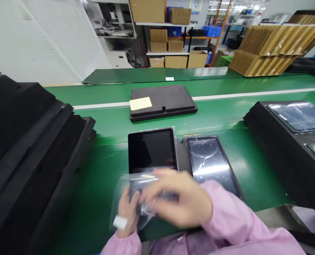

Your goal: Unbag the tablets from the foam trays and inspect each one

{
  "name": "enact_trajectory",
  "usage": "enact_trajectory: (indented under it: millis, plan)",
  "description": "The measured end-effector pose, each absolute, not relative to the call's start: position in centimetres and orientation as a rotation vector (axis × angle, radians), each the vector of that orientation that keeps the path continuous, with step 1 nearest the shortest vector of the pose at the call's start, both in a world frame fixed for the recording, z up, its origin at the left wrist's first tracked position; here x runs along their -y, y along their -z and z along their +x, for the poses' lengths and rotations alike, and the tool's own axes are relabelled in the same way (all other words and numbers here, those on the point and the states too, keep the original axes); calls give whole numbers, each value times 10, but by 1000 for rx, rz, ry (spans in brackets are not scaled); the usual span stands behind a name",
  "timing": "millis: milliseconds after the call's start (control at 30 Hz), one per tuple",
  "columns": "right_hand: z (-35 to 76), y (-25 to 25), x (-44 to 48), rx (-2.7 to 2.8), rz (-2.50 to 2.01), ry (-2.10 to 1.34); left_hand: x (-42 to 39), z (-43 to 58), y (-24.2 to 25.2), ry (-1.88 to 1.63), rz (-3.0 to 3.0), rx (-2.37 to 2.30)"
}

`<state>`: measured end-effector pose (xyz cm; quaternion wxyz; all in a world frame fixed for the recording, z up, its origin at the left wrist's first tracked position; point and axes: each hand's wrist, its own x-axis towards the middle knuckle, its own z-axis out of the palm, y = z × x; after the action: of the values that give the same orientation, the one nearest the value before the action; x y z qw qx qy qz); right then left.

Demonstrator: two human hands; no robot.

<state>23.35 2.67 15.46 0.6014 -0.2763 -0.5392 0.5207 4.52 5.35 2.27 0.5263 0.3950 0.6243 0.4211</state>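
— What do the hands have?
— The left hand [127, 212] is pinched shut on a clear film [123, 191], held low over the near edge of the bare screen [152, 148]. The right hand [182, 202] lies across the film, too blurred to tell its grip.
— What would serve the handling well?
— Probably holding the film by its edges, fingers off the glass. The wrapped screen [213, 164] sits just beside; a foam tray [170, 102] lies beyond.
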Motion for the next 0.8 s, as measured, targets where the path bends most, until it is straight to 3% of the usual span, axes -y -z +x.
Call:
enact_trajectory:
  millis: [100, 167, 400, 800]
  plan:
    - [264, -163, -57, 1118, -1039, -670, -54, 45, -25, -1006, 759, -1413]
    - [282, -157, -71, 1022, -1127, -559, -55, 46, -29, -1025, 643, -1388]
    - [275, -120, -44, 1221, -1063, -1247, -47, 66, -39, -1015, 433, -1384]
    - [274, -132, -32, 1156, -1061, -1255, -41, 92, -29, -857, 572, -1000]
